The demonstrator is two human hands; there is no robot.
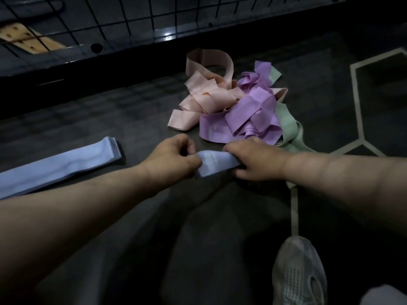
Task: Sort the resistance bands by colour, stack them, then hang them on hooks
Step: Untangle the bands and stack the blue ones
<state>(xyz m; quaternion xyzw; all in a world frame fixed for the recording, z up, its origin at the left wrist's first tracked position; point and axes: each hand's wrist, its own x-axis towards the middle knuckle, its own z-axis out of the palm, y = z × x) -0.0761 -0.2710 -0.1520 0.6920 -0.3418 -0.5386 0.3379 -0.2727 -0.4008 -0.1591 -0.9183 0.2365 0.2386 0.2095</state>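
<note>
Both the left hand (174, 157) and right hand (253, 160) pinched a blue band (214, 162), so sorting was under way; it probably belonged next on the blue stack (59, 165).

Flat blue stack (59, 166) at left. Blue band (215, 164) pinched between left hand (174, 155) and right hand (253, 161). Beyond, pink bands (204, 95), purple bands (248, 115), green bands (288, 128) tangled together.

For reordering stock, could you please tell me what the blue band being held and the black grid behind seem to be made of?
The blue band, held by the left hand and right hand, looks like matte stretch fabric: it folds softly without gloss, though the dim frame leaves that open. The black grid seems painted metal wire: thin, straight, crossing rods.
</note>
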